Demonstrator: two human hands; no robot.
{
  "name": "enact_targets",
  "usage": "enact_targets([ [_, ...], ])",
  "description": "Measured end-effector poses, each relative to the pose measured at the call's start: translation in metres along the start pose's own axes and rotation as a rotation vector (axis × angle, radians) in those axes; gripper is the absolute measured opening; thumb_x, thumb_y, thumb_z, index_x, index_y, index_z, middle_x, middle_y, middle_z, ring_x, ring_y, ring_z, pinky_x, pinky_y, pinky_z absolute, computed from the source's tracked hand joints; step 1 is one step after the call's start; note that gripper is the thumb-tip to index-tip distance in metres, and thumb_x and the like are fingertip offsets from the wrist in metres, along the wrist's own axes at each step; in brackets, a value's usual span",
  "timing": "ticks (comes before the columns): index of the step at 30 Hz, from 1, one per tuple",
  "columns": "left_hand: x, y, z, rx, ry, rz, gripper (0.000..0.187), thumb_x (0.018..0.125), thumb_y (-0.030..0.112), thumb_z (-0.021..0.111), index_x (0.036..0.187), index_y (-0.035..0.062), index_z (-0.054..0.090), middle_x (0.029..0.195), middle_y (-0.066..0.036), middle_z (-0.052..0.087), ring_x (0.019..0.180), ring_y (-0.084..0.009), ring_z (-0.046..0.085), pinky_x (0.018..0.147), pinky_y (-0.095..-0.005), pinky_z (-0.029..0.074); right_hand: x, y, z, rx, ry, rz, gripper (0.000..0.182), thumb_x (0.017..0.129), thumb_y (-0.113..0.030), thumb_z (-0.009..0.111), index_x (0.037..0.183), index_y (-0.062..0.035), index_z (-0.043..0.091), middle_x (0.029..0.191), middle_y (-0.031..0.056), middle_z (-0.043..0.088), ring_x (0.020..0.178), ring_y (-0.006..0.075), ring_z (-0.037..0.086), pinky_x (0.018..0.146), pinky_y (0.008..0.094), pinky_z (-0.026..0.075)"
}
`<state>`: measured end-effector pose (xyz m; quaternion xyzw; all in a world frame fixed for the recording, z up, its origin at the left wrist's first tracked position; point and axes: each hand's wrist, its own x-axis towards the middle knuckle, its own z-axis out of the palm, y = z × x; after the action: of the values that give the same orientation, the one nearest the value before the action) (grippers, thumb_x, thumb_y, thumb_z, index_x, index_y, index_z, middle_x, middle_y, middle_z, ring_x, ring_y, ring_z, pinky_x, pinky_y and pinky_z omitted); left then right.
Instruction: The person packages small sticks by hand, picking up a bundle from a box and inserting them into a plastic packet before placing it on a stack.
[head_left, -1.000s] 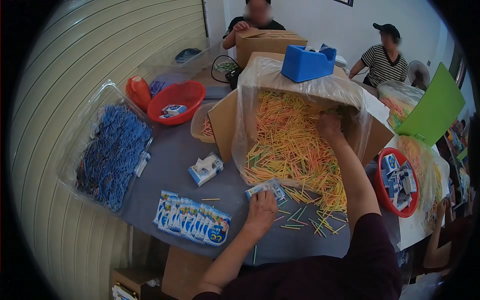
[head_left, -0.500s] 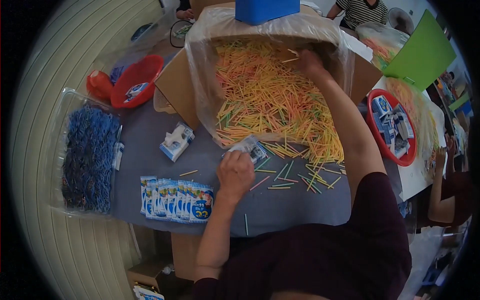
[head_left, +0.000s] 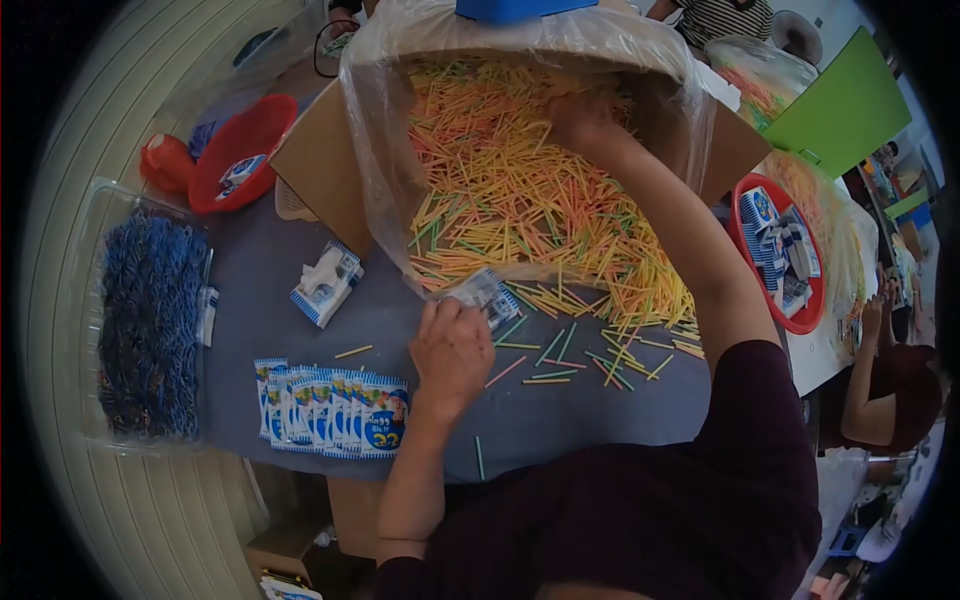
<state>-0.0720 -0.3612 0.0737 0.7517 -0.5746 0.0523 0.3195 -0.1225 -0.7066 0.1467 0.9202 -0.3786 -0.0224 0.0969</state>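
My left hand [head_left: 452, 350] has its fingers curled over the near edge of a clear and blue-white plastic packet [head_left: 488, 297], which lies on the cloth at the lip of a big cardboard box. Inside that plastic-lined box is a heap of thin coloured sticks [head_left: 520, 190], mostly yellow, orange and pink with some green. Deep in the heap, toward the back right, sits my right hand [head_left: 590, 125]; its fingers are blurred and partly sunk among the sticks. Loose sticks [head_left: 560, 345] lie scattered to the right of my left hand.
A fanned row of flat printed packets [head_left: 335, 412] lies front left, with a tissue pack [head_left: 328, 283] behind it. Far left stands a clear tray of blue strands [head_left: 150, 330]. Red bowls [head_left: 277, 150] flank the box. A green panel [head_left: 830, 105] and other people are at right.
My right hand has gone down and left into the stick heap; a few sticks showed at its fingers before. My left hand stays at the packet. The whole view has shifted slightly.
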Motion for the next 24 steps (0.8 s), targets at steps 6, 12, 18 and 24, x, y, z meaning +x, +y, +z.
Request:
enact_targets([
  [6,-0.003,0.002,0.001,0.013,-0.019,-0.033,0.008,0.078,0.011,0.066,0.073,0.0057,0.064,0.084,-0.007,0.055,0.086,-0.0282,0.058,0.063,-0.0411,0.052,0.008,-0.006,0.024,0.033,-0.158,-0.054,0.025,0.085,-0.021,0.063,0.108,-0.0127,0.069,0.099,0.0138,0.069,0.093,0.0289,0.068,0.077,0.0446,0.055],
  [12,-0.011,0.005,0.004,0.096,-0.036,0.024,0.006,0.076,0.01,0.067,0.077,0.0038,0.067,0.088,-0.009,0.056,0.09,-0.0281,0.057,0.064,-0.04,0.053,-0.01,0.015,0.032,0.379,0.218,0.03,0.024,0.089,-0.023,0.06,0.106,-0.0075,0.067,0.087,0.0134,0.067,0.083,0.0275,0.066,0.067,0.0428,0.052],
  [18,-0.001,-0.003,0.0,-0.105,0.072,-0.045,0.007,0.073,0.006,0.065,0.079,0.0033,0.068,0.085,-0.008,0.056,0.087,-0.0287,0.055,0.073,-0.043,0.05,-0.063,0.018,0.036,1.745,0.119,0.05,0.022,0.095,-0.02,0.057,0.078,-0.0077,0.051,0.064,0.0013,0.047,0.054,0.013,0.042,0.046,0.0343,0.033],
  [24,-0.012,-0.007,0.004,0.091,-0.018,0.009,0.011,0.072,0.008,0.068,0.083,0.0041,0.07,0.087,-0.008,0.06,0.088,-0.0283,0.056,0.076,-0.041,0.048,-0.102,-0.018,0.024,2.38,0.018,0.129,0.027,0.093,-0.015,0.061,0.072,-0.0135,0.045,0.061,-0.0051,0.042,0.048,0.0052,0.032,0.043,0.0244,0.024],
])
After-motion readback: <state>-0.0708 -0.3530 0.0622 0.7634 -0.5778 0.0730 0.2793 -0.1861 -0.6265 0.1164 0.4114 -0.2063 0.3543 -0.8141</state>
